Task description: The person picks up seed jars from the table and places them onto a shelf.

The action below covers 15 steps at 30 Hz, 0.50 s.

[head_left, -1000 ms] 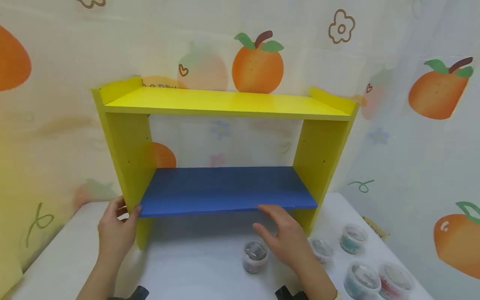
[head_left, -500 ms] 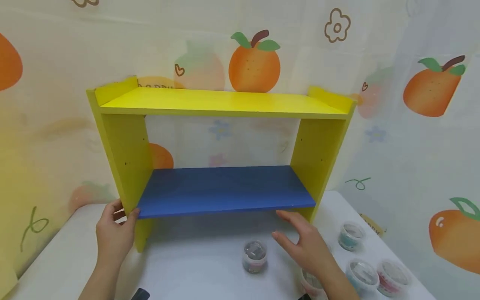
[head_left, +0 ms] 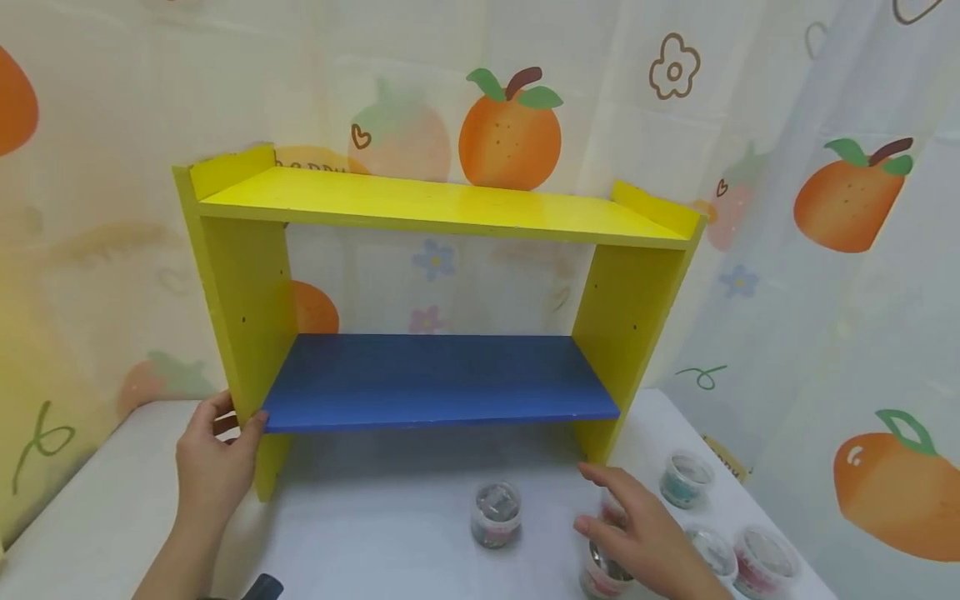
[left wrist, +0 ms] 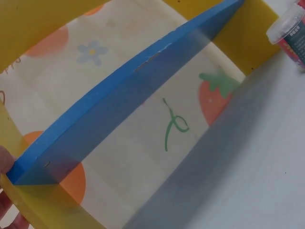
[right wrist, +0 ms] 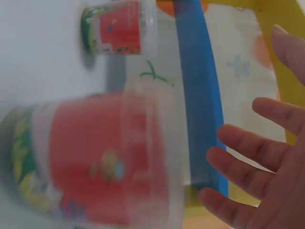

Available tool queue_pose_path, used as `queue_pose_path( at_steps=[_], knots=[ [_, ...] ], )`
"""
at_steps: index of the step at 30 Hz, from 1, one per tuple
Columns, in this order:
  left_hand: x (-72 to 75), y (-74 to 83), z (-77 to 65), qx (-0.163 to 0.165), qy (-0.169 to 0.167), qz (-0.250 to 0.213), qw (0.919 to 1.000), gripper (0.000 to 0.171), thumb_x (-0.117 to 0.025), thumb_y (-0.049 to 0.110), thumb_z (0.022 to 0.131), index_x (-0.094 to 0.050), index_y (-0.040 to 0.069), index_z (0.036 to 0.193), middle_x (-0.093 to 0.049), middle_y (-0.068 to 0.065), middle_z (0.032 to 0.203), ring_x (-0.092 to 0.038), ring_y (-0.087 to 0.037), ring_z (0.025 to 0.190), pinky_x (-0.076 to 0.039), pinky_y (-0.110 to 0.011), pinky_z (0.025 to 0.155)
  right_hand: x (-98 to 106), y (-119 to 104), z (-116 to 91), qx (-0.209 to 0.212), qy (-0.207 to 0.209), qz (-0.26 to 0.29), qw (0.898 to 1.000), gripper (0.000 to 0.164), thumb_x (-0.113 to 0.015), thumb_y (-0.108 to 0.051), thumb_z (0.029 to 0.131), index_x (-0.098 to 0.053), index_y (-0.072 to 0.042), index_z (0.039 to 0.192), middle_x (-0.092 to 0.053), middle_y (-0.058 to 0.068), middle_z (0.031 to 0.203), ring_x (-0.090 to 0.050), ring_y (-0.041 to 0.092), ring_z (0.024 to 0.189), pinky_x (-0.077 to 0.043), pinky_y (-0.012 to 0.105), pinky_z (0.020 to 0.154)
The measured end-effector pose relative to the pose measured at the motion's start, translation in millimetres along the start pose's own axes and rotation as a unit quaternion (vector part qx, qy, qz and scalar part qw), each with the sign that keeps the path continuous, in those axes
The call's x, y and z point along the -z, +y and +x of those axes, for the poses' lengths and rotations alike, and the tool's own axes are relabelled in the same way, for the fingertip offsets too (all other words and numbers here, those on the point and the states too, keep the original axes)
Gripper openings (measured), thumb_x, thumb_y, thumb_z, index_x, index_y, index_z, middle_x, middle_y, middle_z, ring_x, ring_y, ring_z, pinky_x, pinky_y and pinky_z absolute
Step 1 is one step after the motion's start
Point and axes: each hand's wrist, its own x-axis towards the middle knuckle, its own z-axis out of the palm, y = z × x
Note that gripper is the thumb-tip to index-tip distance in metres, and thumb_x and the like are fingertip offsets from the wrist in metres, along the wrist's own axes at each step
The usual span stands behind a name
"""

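Note:
A small yellow bookshelf [head_left: 450, 200] with a blue middle board [head_left: 442, 375] stands upright on the white table. My left hand [head_left: 213, 467] grips its left side panel low down, thumb at the front corner of the blue board and fingers behind the panel. In the left wrist view only some fingertips [left wrist: 5, 160] of that hand show. My right hand [head_left: 645, 533] is in front of the right side with fingers spread, holding nothing. It overlaps a clear-lidded tub [head_left: 603, 575] in the head view. In the right wrist view, a red-labelled tub [right wrist: 95, 162] looms blurred beside the open fingers.
One tub [head_left: 496, 515] stands in front of the shelf's middle. More lidded tubs stand to the right, including a teal one [head_left: 686, 479] and a red one [head_left: 765, 562] near the table's right edge. A fruit-patterned curtain [head_left: 420, 75] hangs close behind.
My right hand has moved away from the blue board's front edge, down and to the right, over the tubs. The left hand keeps its grip. The camera view has shifted slightly.

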Motion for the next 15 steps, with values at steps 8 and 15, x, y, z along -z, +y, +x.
queue_pose_path(
  at_steps=[8, 15],
  knots=[
    [-0.5, 1.8, 0.6, 0.006, -0.007, 0.0, 1.0, 0.043, -0.066, 0.017, 0.093, -0.055, 0.005, 0.132, -0.06, -0.013, 0.126, -0.049, 0.001, 0.093, -0.039, 0.0, 0.07, 3, 23, -16, 0.093, 0.011, -0.046, 0.995, 0.052, -0.07, -0.043, 0.089, -0.056, -0.023, 0.135, -0.06, -0.002, 0.132, -0.062, 0.017, 0.111, -0.053, 0.034, 0.091],
    [1.5, -0.5, 1.0, -0.007, 0.007, -0.012, 0.9999, 0.042, -0.068, 0.013, 0.09, -0.057, 0.003, 0.129, -0.061, -0.013, 0.12, -0.045, 0.015, 0.085, -0.04, 0.001, 0.068, 0, 29, -21, 0.048, -0.038, -0.058, 0.996, 0.057, -0.072, -0.05, 0.085, -0.055, -0.025, 0.134, -0.055, -0.003, 0.133, -0.056, 0.02, 0.113, -0.051, 0.041, 0.096]
  ],
)
